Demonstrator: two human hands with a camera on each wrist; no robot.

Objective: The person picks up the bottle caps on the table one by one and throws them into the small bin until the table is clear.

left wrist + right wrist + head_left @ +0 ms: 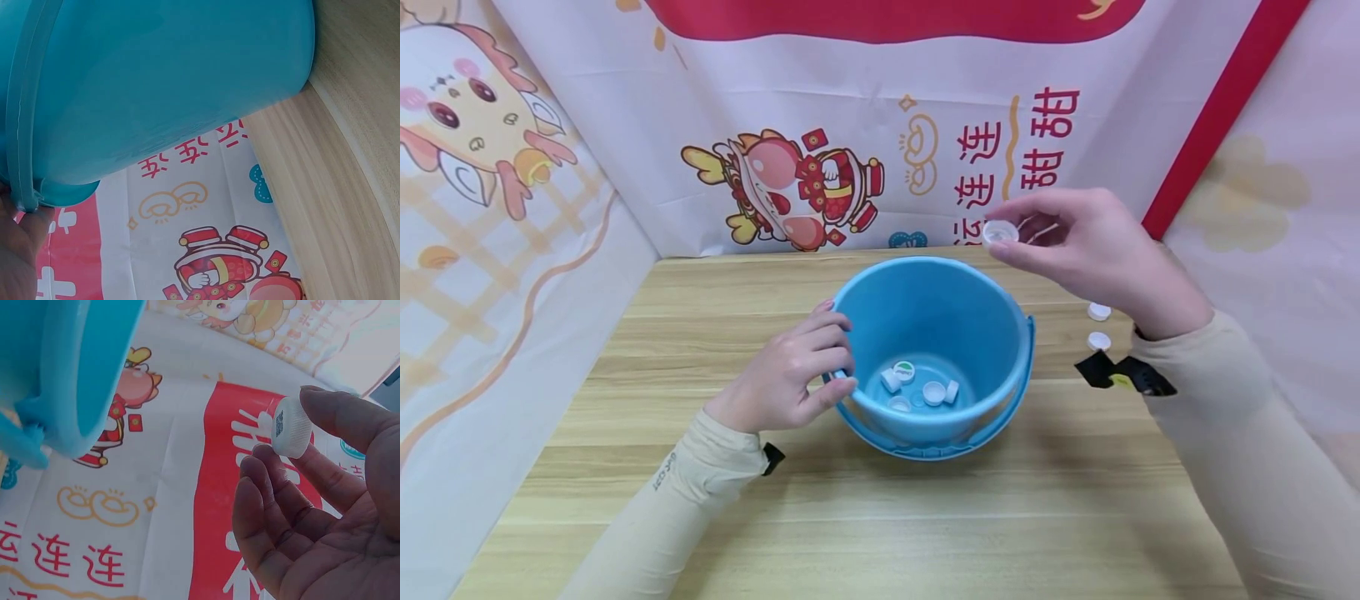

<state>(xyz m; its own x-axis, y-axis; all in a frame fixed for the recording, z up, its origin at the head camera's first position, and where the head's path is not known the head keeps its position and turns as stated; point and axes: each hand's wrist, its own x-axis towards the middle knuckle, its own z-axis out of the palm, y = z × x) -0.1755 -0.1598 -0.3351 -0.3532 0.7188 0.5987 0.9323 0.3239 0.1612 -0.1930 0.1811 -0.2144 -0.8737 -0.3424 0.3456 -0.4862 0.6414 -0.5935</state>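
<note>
White cap (pixel 1001 233), count one, pinched between thumb and fingertips of the right hand (pixel 1075 237); remaining fingers loosely bent, nothing else in that grip. Held cap is up in the air by the far-right side of the blue bucket (pixel 932 308), apart from its rim. Cap is a squat disc, wider across than tall, so no real long axis; hollow side shows to the head view, flat face with a dark square code shows to the right wrist view, ribbed edge runs round it. Left hand (pixel 793 367) grips the bucket's left rim, fingers curled over the edge, thumb along it. One bucket, mouth facing up; one handle (pixel 927 454) hangs down along the near side of the bucket. Inside, at least five caps (pixel 934 393) on the bucket floor, pointing mixed ways: one with green print face up, a couple tipped on edge, others hollow side up; exact count hard to tell. Two loose caps (pixel 1099 311) lie right of the bucket, one behind the other, apart. Under the bucket, one wood-grain table (pixel 925 533). Behind the bucket, printed cloth (pixel 850 92) with cartoon figures and red characters. Two beige sleeves (pixel 1232 392), one each side of the bucket.
</note>
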